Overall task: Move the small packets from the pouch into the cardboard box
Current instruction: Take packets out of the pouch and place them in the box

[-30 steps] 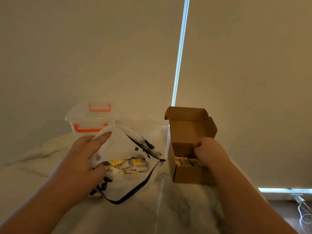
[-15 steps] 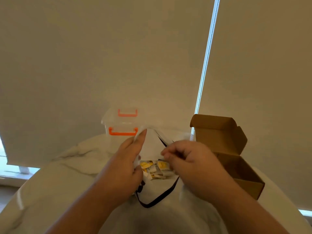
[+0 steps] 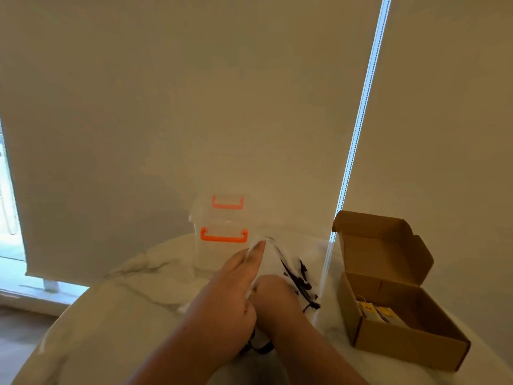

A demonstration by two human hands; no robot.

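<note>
A white pouch (image 3: 280,262) with black markings and a black strap lies on the marble table. My left hand (image 3: 230,284) holds its upper flap up, fingers stretched along the fabric and thumb below. My right hand (image 3: 273,297) reaches into the pouch opening; its fingers are hidden inside, so what they hold cannot be seen. The open cardboard box (image 3: 399,337) stands to the right with its lid up. Yellow-and-white small packets (image 3: 374,312) lie in it. The packets in the pouch are hidden by my hands.
A clear plastic container (image 3: 219,240) with orange latches stands behind the pouch. The round marble table (image 3: 116,309) ends at the left and front. A roller blind with a bead chain (image 3: 358,129) hangs behind the table.
My right hand left the box, crossed over and went into the pouch. The view swung left, so the box now sits further right. The left hand kept its hold on the flap.
</note>
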